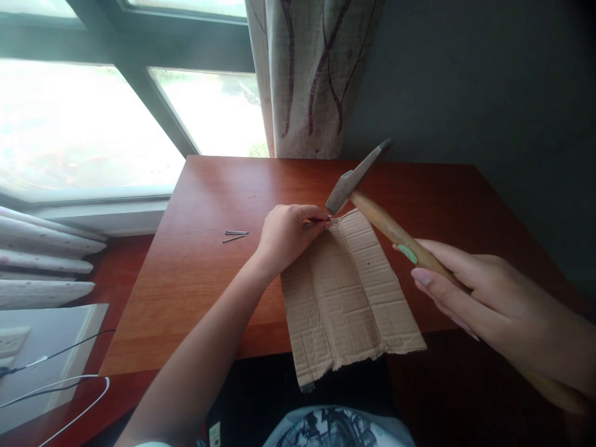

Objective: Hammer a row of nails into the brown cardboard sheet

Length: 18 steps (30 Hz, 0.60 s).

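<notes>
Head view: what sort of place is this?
Probably a room in a home: a wooden table stands beside a large window with a patterned curtain, and there is a wall outlet nearby.

Window glare L, blown out; R side v. dim.

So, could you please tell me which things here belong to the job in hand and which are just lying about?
In the job:
hammer, in the right hand
cardboard, by the left hand
loose nails, probably

Just about:
cables
patterned curtain
wall socket
</notes>
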Tool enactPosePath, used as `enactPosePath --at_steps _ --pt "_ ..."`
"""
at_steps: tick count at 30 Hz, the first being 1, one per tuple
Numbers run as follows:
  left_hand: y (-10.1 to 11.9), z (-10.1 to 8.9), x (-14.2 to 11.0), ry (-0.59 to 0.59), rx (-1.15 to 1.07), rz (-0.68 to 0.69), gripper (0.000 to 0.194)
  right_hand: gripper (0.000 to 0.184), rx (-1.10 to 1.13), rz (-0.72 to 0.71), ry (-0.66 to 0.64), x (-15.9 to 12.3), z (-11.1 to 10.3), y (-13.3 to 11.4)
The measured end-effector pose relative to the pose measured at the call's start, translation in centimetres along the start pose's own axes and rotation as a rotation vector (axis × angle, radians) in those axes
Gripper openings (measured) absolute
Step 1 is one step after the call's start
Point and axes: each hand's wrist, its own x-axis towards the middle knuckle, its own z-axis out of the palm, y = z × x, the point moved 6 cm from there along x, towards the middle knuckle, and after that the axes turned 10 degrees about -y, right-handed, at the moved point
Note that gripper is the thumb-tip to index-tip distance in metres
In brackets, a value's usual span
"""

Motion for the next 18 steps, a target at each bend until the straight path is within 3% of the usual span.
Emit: enactPosePath --at_steps 5,18 --pt "-0.1 0.1 0.0 -0.015 0.032 -0.028 0.009 0.046 -0.013 0.005 -0.055 0.1 0.4 0.2" --pt "-0.1 0.1 -0.1 -0.051 0.025 -0.049 0.010 0.041 0.011 -0.003 -0.030 -0.2 1.0 1.0"
